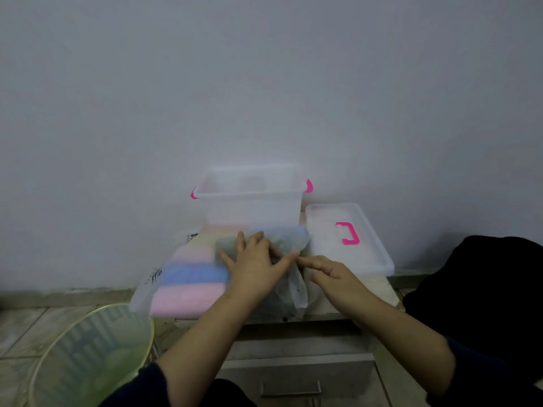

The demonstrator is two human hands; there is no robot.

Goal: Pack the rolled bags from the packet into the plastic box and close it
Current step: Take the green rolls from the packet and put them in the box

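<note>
A clear plastic packet [188, 277] lies on a small cabinet top, with pink, blue and yellow rolled bags [191, 292] showing through it. My left hand [255, 265] rests spread over the packet's right part, on a greenish roll [226, 245]. My right hand [329, 277] pinches the thin plastic of the packet's open end [296, 292], fingertips touching those of my left hand. Behind the packet stands the translucent plastic box [252, 207] with pink latches, open. Its lid [346, 236], with a pink handle, lies flat to the right.
The cabinet [293, 356] has a drawer with a metal handle below the top. A round mesh bin [88, 353] stands on the tiled floor at the lower left. A dark cloth mass [484, 289] is at the right. A plain wall is close behind the box.
</note>
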